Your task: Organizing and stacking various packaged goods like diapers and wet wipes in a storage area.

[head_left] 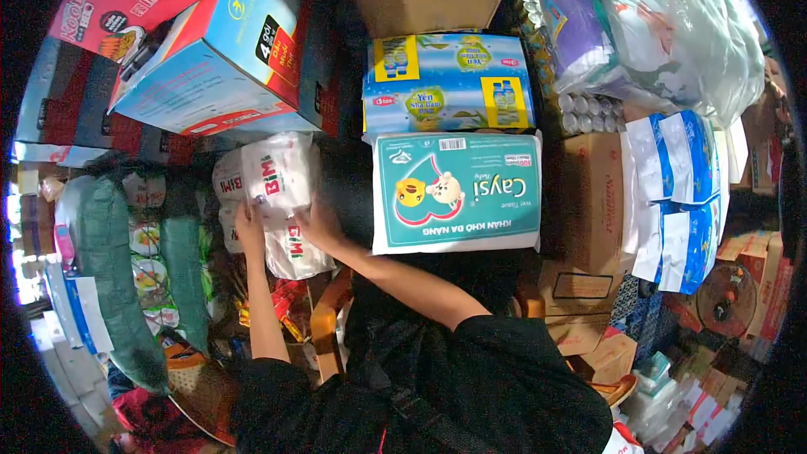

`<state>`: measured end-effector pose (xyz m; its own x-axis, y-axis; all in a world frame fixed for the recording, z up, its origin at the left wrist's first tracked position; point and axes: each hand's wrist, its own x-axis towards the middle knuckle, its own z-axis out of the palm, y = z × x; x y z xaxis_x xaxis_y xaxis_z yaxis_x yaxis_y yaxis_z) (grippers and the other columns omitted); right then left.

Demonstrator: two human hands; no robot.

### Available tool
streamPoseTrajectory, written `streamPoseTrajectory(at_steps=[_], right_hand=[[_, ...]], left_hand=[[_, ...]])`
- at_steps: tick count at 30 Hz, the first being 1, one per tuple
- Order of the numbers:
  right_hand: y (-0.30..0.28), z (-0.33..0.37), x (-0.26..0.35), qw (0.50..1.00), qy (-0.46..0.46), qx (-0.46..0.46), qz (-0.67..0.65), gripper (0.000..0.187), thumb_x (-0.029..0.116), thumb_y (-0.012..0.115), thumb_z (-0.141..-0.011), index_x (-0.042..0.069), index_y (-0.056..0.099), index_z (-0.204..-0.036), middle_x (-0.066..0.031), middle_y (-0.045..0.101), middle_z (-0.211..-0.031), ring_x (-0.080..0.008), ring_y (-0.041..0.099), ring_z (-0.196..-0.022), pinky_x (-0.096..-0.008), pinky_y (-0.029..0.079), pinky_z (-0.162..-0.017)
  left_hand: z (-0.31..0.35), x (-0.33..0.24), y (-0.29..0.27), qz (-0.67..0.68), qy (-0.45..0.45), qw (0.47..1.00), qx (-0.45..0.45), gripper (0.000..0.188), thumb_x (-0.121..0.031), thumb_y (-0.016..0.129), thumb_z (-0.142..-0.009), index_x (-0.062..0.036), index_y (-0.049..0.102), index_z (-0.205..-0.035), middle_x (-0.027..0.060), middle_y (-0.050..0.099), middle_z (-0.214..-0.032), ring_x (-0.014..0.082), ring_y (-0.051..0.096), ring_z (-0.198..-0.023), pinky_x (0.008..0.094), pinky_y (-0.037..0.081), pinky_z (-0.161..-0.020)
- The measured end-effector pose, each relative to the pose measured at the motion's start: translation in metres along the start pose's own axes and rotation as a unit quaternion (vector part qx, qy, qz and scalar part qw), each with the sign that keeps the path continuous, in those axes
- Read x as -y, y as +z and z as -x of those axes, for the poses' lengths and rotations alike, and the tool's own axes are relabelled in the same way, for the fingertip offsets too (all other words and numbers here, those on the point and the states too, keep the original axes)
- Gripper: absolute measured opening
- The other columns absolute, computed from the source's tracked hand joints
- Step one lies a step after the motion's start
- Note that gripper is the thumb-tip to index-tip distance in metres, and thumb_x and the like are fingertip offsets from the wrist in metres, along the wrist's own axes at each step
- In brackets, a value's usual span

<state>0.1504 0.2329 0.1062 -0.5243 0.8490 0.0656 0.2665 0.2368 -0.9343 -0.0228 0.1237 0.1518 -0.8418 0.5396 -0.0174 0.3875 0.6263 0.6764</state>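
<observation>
To the left of my lap, both hands are at a stack of white plastic-wrapped packs (279, 183) with red lettering; their contents cannot be made out. My left hand (249, 225) grips the near left side, its fingers partly hidden. My right hand (320, 225) reaches across and holds the right side, fingers bent against the wrapping. Straight ahead, apart from both hands, a flat teal and white pack of dry wipes (458, 202) with cartoon animals lies in front of me. Behind it sits a blue shrink-wrapped pack (445, 105) with yellow panels.
A blue and red carton (214, 76) stands at the far left, above the white packs. Green wrapped bundles (105, 277) hang at left. A brown carton (588, 202) and blue-white packs (689, 193) stand at right. A wooden chair arm (329, 324) is beside my lap.
</observation>
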Motion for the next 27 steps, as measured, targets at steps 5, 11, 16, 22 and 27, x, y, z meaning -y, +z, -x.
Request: streamPoseTrajectory(at_steps=[5,11,16,22,27], right_hand=[[-0.029,-0.008,0.029,0.992,0.081,-0.028,-0.097,0.066,0.038,0.076,-0.099,-0.010,0.049,-0.136,-0.0336,0.062,-0.121,-0.0484,0.065,-0.114,-0.0549,0.050,-0.098],[-0.036,-0.013,0.033,0.969,0.059,-0.063,-0.230,0.079,0.028,0.077,-0.099,-0.007,0.035,-0.156,-0.0323,0.055,-0.142,-0.0427,0.060,-0.129,-0.0482,0.048,-0.110],[-0.050,0.019,0.053,0.981,0.038,0.003,-0.189,0.093,0.019,0.076,-0.098,-0.001,0.020,-0.169,-0.0283,0.042,-0.163,-0.0393,0.044,-0.151,-0.0469,0.042,-0.120],[-0.135,0.074,0.142,0.896,0.077,0.127,-0.419,0.091,0.001,0.066,-0.103,0.007,0.010,-0.175,-0.0171,0.023,-0.176,-0.0319,0.033,-0.158,-0.0460,0.035,-0.127],[-0.225,0.052,0.180,0.934,0.008,0.111,-0.338,0.096,0.015,0.072,-0.101,-0.008,0.009,-0.170,-0.0296,0.025,-0.172,-0.0379,0.023,-0.163,-0.0439,0.019,-0.134]], left_hand=[[0.023,-0.047,-0.006,-0.020,0.053,0.995,-0.078,0.033,-0.025,0.066,-0.109,0.0039,0.067,-0.126,0.0211,0.074,-0.110,0.0301,0.070,-0.100,0.0402,0.053,-0.091],[0.038,-0.064,-0.014,0.019,0.034,0.996,-0.076,0.035,-0.023,0.068,-0.108,0.0046,0.066,-0.129,0.0186,0.073,-0.114,0.0268,0.068,-0.104,0.0391,0.052,-0.095],[0.059,-0.096,-0.034,0.064,0.033,0.990,-0.119,0.035,-0.026,0.068,-0.108,0.0055,0.067,-0.123,0.0158,0.070,-0.109,0.0237,0.063,-0.100,0.0381,0.051,-0.095],[0.079,-0.140,-0.078,0.129,0.078,0.978,-0.143,0.034,-0.027,0.065,-0.110,0.0055,0.065,-0.120,0.0107,0.069,-0.110,0.0208,0.061,-0.101,0.0365,0.049,-0.094],[0.096,-0.197,-0.092,0.228,0.145,0.957,-0.103,0.034,-0.024,0.058,-0.109,0.0048,0.063,-0.125,0.0105,0.065,-0.119,0.0204,0.061,-0.109,0.0360,0.049,-0.099]])
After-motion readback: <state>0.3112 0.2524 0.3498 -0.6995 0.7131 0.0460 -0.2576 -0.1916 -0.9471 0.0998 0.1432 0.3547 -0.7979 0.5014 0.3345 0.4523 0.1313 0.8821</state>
